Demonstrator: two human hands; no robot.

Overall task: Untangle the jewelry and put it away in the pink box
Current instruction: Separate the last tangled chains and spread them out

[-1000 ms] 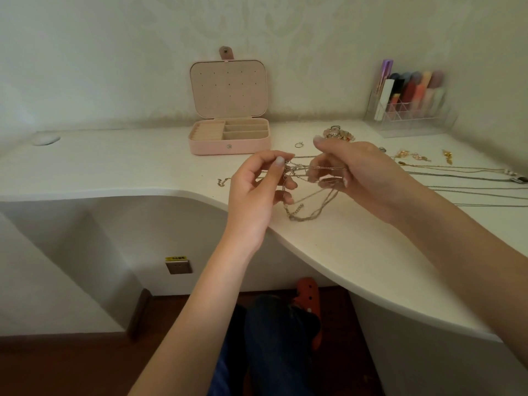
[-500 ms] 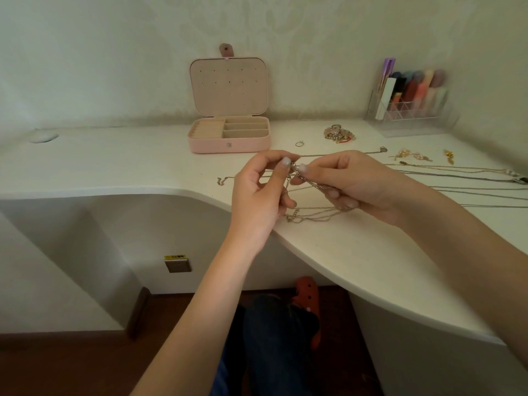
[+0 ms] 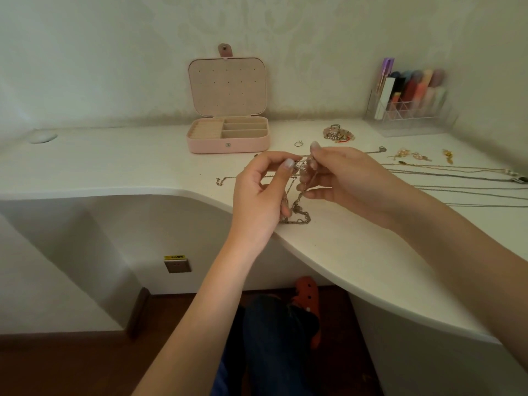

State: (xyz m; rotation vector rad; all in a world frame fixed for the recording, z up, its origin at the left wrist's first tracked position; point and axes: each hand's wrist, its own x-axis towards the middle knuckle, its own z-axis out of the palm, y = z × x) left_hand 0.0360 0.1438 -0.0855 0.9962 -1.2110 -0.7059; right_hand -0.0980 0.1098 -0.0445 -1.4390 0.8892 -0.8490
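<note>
Picking a knot of chains apart above the desk's front edge.

Left hand (image 3: 258, 192) and right hand (image 3: 347, 178) each pinch the tangled chains (image 3: 298, 192), lifted so loops hang free; the open pink jewelry box (image 3: 228, 144) waits at the desk's (image 3: 114, 167) back edge.

Both forearms bare, no sleeves. Nails on both hands (image 3: 258, 192) long, pale polish. Dark blue trousers (image 3: 274, 344), orange clog (image 3: 308, 292) beside them.
</note>
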